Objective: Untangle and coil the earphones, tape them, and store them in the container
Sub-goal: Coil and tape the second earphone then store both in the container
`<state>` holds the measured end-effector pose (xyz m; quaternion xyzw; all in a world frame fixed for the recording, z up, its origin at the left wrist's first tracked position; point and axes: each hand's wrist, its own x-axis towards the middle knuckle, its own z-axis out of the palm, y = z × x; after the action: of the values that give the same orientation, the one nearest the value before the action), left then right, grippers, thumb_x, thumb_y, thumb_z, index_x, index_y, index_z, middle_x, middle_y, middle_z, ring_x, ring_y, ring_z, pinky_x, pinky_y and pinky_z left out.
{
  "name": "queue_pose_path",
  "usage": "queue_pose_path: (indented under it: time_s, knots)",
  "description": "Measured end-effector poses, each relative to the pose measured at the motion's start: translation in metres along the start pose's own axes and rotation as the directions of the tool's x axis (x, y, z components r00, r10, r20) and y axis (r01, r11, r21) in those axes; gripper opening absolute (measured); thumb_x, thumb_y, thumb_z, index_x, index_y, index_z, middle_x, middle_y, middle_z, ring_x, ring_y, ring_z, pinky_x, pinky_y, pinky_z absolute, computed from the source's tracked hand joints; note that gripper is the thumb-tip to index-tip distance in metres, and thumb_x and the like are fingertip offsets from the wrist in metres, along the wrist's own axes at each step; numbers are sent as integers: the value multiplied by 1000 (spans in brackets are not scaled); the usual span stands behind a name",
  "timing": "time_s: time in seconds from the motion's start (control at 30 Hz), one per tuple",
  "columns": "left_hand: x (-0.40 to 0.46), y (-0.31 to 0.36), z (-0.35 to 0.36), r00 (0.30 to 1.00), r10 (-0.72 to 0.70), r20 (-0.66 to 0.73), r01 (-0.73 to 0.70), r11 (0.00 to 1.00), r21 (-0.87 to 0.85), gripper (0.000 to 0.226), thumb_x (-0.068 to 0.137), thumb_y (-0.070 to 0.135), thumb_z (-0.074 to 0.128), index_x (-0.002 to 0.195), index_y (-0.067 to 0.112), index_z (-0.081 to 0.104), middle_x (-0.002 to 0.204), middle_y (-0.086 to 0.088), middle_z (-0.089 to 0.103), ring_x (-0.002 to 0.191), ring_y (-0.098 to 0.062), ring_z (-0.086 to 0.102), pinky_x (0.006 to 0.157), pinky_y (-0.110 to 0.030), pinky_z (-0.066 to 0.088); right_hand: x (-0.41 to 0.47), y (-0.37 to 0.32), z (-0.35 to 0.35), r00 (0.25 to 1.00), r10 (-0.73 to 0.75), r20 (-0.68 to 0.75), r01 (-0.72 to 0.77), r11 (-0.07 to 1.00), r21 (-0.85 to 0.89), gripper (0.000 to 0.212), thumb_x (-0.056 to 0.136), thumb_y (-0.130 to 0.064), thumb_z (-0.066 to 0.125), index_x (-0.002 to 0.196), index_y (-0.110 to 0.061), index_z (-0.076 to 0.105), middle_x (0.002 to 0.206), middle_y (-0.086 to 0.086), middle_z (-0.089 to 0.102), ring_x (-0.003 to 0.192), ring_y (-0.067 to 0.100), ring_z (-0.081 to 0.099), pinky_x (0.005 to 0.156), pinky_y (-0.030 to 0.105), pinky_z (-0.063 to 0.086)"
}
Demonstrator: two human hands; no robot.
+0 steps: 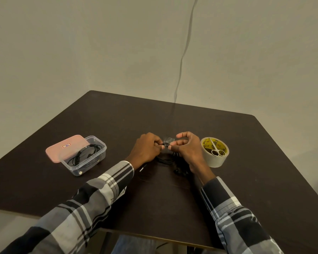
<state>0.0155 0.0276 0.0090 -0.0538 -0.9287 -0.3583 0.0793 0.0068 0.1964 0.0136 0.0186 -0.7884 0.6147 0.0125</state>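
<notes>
Nearest the camera, two sleeves of grey, black and white plaid cloth (pixel 92 202) reached out over the dark brown bench (pixel 246 180). Just past the cuffs, the black wired earphones (pixel 173 158) lay partly on the bench, the earbuds near the right wrist and the thin cord looped up between the hands. The left hand (pixel 145 149) pinched the cord, its fingers curled round it, and the right hand (pixel 187 147) pinched it too, thumb and forefinger closed on what looked like a small piece of clear tape at the bundle. The cord is light, limp and springy, so it would likely uncoil unless held at the gathered middle; the earbuds and plug should hang free, not be pulled. To the right stood a roll of pale tape with a yellow core (pixel 214 152), small white-handled scissors (pixel 217 150) lying on top. Farther left sat a clear plastic container (pixel 84 156) holding more black cord, its pink lid (pixel 65 147) propped on the rim.
</notes>
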Motion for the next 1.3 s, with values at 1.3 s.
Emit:
queue_pose_path:
  time_s: [1.3]
  knots:
    - [-1, 6, -7, 998, -26, -65, -11, 860, -510, 10, 90, 16, 70, 92, 16, 79, 76, -4, 76, 66, -15, 69, 68, -35, 59, 2, -9, -5, 982, -167, 87, 175, 981, -89, 38, 81, -17, 83, 114, -16, 65, 76, 3, 76, 73, 13, 72, 69, 30, 55]
